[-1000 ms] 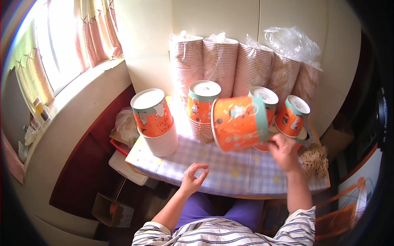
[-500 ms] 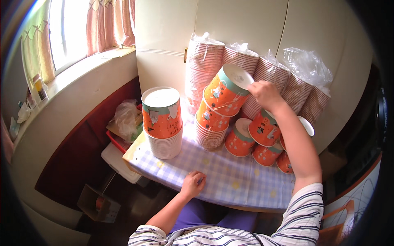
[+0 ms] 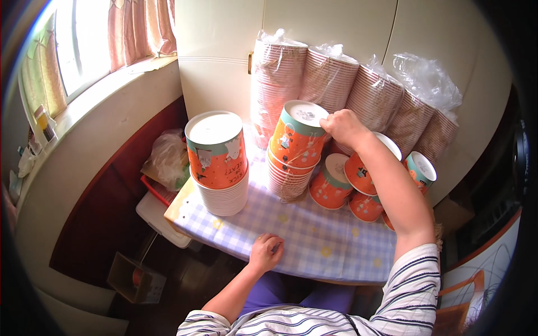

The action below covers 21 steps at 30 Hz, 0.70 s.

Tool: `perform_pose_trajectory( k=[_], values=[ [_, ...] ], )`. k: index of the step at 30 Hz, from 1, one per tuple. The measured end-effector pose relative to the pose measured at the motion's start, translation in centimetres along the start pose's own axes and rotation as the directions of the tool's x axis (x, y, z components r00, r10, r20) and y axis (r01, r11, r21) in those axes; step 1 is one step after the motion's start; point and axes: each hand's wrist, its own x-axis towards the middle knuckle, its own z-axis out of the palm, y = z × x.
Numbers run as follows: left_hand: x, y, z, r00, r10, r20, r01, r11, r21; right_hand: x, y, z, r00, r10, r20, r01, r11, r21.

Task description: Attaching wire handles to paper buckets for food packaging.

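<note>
My right hand [image 3: 346,129] pinches the upper edge of an upside-down orange paper bucket [image 3: 295,140] with a teal band and white base. That bucket sits over a stack of nested buckets [image 3: 287,182], their rims facing down. My left hand [image 3: 266,252] rests at the table's front edge with its fingers curled in; anything inside them is too hidden to name. To the left stands another inverted stack, an orange bucket [image 3: 217,159] on top of many white rims [image 3: 223,196]. Right of the held bucket, several single orange buckets [image 3: 330,187] are piled in two rows, partly behind my right forearm.
Tall plastic-wrapped bucket stacks [image 3: 278,84] line the cabinet wall [image 3: 224,33]. A blue-and-white checked cloth [image 3: 305,246] covers the table. Left of it are a red basket [image 3: 159,190] with plastic bags, a white lidded box [image 3: 159,221] and a cardboard box [image 3: 137,277] on the floor.
My right hand has lowered the tilted bucket, which now sits straighter and deeper over the middle stack. My left hand has stayed at the table edge. The view has shifted slightly.
</note>
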Motion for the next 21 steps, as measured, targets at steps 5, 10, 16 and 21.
perform_pose_trajectory(
  k=[5,10,16,21],
  values=[
    [-0.18,-0.07,0.14,1.000,-0.015,0.012,0.015,1.000,0.003,-0.03,-0.08,0.50,0.999,-0.037,-0.007,0.037,0.999,0.024],
    [-0.20,-0.05,0.15,1.000,-0.013,-0.001,0.013,1.000,0.018,-0.18,-0.46,0.59,0.999,-0.039,0.008,0.039,0.999,0.005],
    [-0.19,0.05,0.07,1.000,-0.009,0.009,0.009,1.000,0.027,-0.10,-0.42,0.89,0.998,-0.060,-0.020,0.060,0.998,-0.009],
    [-0.19,0.07,0.01,1.000,-0.006,0.013,0.005,0.999,0.034,-0.03,-0.14,0.98,0.998,-0.060,-0.018,0.060,0.998,-0.018]
  ],
)
